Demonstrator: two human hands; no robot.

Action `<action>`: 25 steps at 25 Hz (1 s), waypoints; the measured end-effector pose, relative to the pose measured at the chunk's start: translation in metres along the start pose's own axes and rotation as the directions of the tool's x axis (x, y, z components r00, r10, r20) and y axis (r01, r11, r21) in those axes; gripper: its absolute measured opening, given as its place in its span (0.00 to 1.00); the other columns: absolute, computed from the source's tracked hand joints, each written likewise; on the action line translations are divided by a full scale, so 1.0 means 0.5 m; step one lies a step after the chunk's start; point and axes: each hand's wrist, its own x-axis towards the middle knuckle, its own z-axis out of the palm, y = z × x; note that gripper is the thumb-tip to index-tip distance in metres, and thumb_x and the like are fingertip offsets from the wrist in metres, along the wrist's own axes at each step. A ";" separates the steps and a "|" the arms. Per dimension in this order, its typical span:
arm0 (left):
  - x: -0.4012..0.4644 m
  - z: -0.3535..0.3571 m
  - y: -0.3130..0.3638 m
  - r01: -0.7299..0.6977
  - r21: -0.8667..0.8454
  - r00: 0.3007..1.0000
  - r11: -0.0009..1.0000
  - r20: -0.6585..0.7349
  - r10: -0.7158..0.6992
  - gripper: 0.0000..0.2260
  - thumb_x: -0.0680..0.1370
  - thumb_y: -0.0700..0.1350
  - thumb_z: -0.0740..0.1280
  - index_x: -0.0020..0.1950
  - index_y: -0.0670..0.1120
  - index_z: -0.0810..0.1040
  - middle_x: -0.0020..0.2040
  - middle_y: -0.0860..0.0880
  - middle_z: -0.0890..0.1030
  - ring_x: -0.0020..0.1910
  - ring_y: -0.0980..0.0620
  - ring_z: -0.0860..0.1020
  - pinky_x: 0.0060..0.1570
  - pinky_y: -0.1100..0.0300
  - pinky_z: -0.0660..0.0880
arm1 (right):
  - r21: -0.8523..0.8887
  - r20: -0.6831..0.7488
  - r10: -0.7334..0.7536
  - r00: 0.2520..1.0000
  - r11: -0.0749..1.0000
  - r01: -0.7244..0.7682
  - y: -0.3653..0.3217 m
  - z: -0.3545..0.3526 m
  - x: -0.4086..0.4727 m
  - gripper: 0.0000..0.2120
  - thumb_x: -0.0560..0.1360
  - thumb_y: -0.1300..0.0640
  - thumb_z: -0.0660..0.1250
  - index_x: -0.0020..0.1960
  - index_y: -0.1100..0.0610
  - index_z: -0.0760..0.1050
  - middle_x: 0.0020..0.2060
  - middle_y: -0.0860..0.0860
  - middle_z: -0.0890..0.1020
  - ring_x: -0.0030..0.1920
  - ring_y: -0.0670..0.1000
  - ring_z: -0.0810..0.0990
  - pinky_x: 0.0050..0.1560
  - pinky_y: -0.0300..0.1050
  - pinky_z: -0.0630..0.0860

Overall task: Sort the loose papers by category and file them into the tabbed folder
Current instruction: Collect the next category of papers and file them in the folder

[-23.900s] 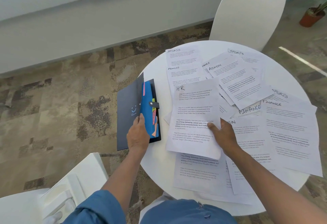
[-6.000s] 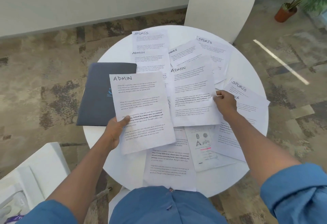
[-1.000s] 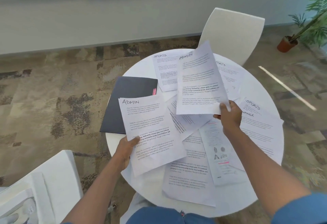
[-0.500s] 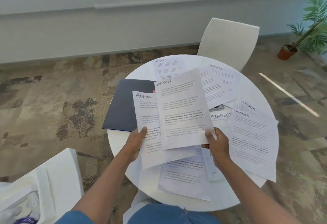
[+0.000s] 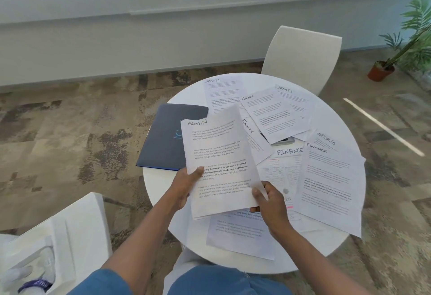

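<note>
Round white tabletop [image 5: 163, 185] on patterned carpet, white chair [image 5: 303, 57] at the far side. Dark folder [image 5: 168, 138] lies closed at the left edge. Left hand [image 5: 186, 184] and right hand [image 5: 268, 201] both pinch the lower corners of the ADMIN sheets [image 5: 219, 161], raised above the tabletop. SPORTS and FINANCE papers [image 5: 331, 178] lie overlapping across the right half.

White papers, dark folder, mottled floor

The papers [image 5: 331, 178] are white with black print; the folder [image 5: 168, 141] is dark navy; the carpet [image 5: 70, 143] is blotchy brown and beige; the table [image 5: 163, 185] is white.
</note>
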 end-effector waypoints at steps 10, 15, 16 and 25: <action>-0.031 0.011 0.043 -0.080 0.070 0.982 0.994 0.179 0.066 0.14 0.79 0.45 0.67 0.65 0.44 0.78 0.58 0.45 0.84 0.55 0.45 0.84 0.46 0.55 0.81 | 0.054 0.151 0.039 0.988 0.997 -0.048 -0.074 -0.049 0.081 0.32 0.70 0.48 0.77 0.69 0.54 0.69 0.60 0.49 0.80 0.58 0.50 0.81 0.58 0.47 0.77; -0.023 0.043 0.053 -0.148 0.131 0.964 0.980 0.241 0.113 0.19 0.77 0.49 0.68 0.66 0.45 0.77 0.59 0.47 0.84 0.57 0.45 0.82 0.52 0.55 0.80 | -0.039 0.157 -0.098 0.983 0.994 0.105 -0.130 -0.064 0.106 0.14 0.73 0.54 0.75 0.58 0.53 0.79 0.51 0.49 0.86 0.51 0.52 0.85 0.51 0.50 0.82; -0.019 0.051 0.052 -0.166 0.148 0.965 0.975 0.229 0.130 0.18 0.78 0.48 0.68 0.66 0.45 0.77 0.59 0.47 0.84 0.57 0.45 0.82 0.52 0.55 0.80 | -0.103 0.097 -0.134 0.986 0.984 0.144 -0.133 -0.064 0.106 0.12 0.74 0.54 0.74 0.57 0.53 0.80 0.50 0.49 0.86 0.49 0.52 0.85 0.50 0.51 0.83; 0.002 0.140 0.007 -0.419 0.613 0.879 0.670 0.087 0.470 0.13 0.83 0.50 0.61 0.59 0.47 0.81 0.50 0.52 0.84 0.47 0.51 0.82 0.44 0.56 0.78 | -0.229 -0.262 -0.286 0.922 0.946 0.228 -0.074 -0.036 0.051 0.15 0.78 0.53 0.68 0.61 0.60 0.76 0.46 0.50 0.82 0.45 0.52 0.82 0.44 0.47 0.81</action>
